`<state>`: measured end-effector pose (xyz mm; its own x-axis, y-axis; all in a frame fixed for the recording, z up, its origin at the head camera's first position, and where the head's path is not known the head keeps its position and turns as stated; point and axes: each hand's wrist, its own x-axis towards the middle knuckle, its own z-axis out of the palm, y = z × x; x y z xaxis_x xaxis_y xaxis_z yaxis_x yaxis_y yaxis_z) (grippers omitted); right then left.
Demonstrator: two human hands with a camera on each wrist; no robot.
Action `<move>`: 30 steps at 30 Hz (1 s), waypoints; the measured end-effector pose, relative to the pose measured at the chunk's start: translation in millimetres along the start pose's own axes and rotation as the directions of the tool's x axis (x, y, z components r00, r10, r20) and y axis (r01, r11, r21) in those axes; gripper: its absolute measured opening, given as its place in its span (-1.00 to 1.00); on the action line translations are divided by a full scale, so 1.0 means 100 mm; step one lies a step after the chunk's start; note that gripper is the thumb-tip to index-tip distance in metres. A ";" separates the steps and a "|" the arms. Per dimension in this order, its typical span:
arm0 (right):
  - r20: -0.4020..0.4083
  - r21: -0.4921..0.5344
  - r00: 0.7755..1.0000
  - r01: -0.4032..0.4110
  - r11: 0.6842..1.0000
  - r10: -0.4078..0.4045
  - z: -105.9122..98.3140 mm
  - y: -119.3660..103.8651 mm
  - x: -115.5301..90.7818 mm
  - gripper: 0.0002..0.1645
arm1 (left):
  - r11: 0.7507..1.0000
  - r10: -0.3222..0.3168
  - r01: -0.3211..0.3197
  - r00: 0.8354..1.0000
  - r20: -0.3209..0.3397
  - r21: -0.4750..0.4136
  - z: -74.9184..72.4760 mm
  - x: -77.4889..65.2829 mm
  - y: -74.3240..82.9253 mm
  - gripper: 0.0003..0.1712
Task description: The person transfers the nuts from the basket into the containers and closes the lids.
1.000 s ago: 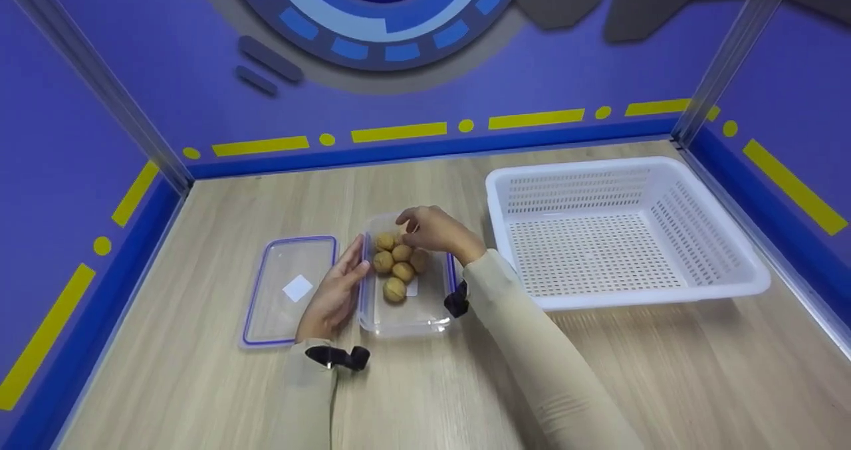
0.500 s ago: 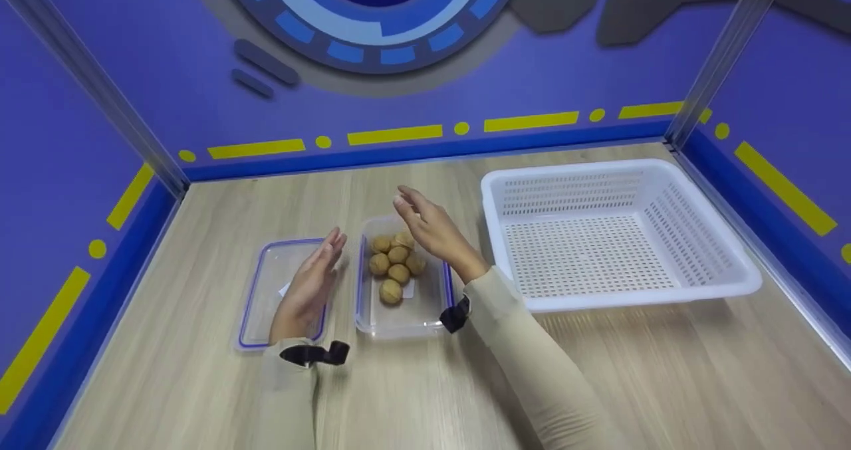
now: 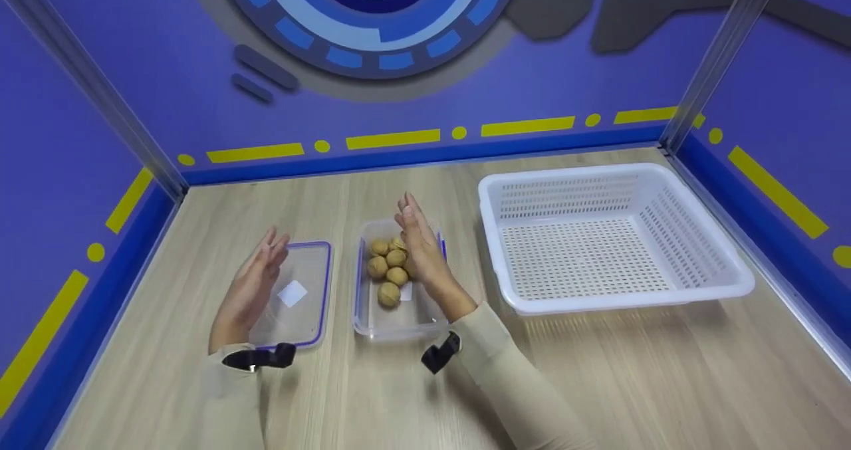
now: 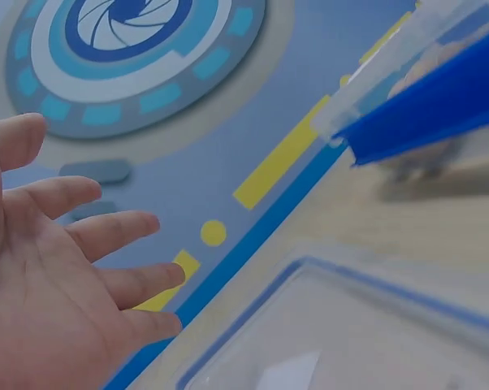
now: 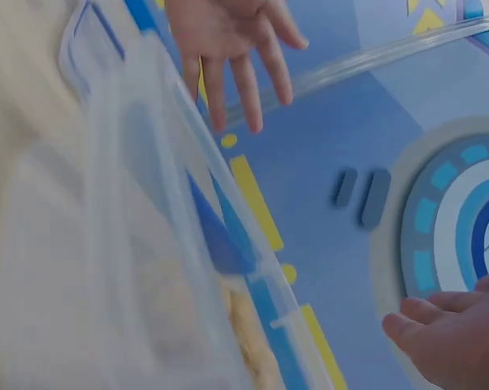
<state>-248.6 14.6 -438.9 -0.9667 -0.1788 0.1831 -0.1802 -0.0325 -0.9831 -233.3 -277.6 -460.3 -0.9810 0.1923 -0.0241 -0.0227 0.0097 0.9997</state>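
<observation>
A clear plastic food container (image 3: 399, 334) with blue side clips stands mid-table. Several walnuts (image 3: 389, 295) lie inside it, towards its far end. My right hand (image 3: 425, 254) is over the container's right side, fingers straight, nothing in its grasp; it hides some of the walnuts. Left of the container, the clear lid (image 3: 309, 317) with a blue seal lies flat, a white square label (image 3: 292, 293) on it. My left hand (image 3: 249, 290) hovers over the lid's left part, fingers extended and spread in the left wrist view, palm bare.
A large white perforated basket (image 3: 615, 297) stands right of the container. Blue printed wall panels (image 3: 372, 114) enclose the table at the back and both sides. Black camera straps (image 3: 442, 352) sit on both wrists.
My left hand has let go of the container's left side and moved left over the lid. My right hand has come up from the walnuts, and its bent fingers have straightened.
</observation>
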 end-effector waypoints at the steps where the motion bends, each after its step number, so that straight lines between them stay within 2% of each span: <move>1: 0.004 0.031 1.000 0.001 1.000 -0.001 0.04 0.00 -0.03 -0.27 | 1.000 -0.003 0.003 1.000 -0.009 0.000 -0.04 -0.02 0.00 -0.25; 7: 0.034 0.142 0.999 -0.012 0.990 0.007 0.38 -0.01 -0.19 -0.30 | 0.998 -0.048 0.050 0.997 -0.064 0.035 -0.29 -0.13 -0.02 -0.20; 13: 0.036 0.304 0.998 -0.055 0.951 0.046 0.75 -0.03 -0.29 -0.29 | 0.985 -0.104 0.118 0.988 -0.111 0.126 -0.50 -0.24 -0.08 -0.15; 15: 0.029 0.285 0.998 -0.056 0.957 0.049 0.87 -0.01 -0.33 -0.28 | 0.984 -0.110 0.124 0.988 -0.111 0.128 -0.56 -0.27 -0.10 -0.14; 20: 0.022 0.159 0.996 -0.088 0.983 0.086 1.11 0.09 -0.43 -0.26 | 0.989 -0.111 0.118 0.990 -0.085 0.088 -0.67 -0.29 -0.16 -0.13; 30: 0.063 0.070 0.978 -0.205 0.976 0.201 1.34 0.39 -0.54 -0.25 | 0.973 -0.205 0.213 0.975 -0.091 0.089 -0.76 -0.33 -0.26 -0.11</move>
<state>-179.1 -109.0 -486.8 -0.9697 -0.2437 -0.0186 0.0351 -0.0635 -0.9974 -215.2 -358.8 -485.5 -0.9690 0.0959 -0.2276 -0.2135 0.1378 0.9672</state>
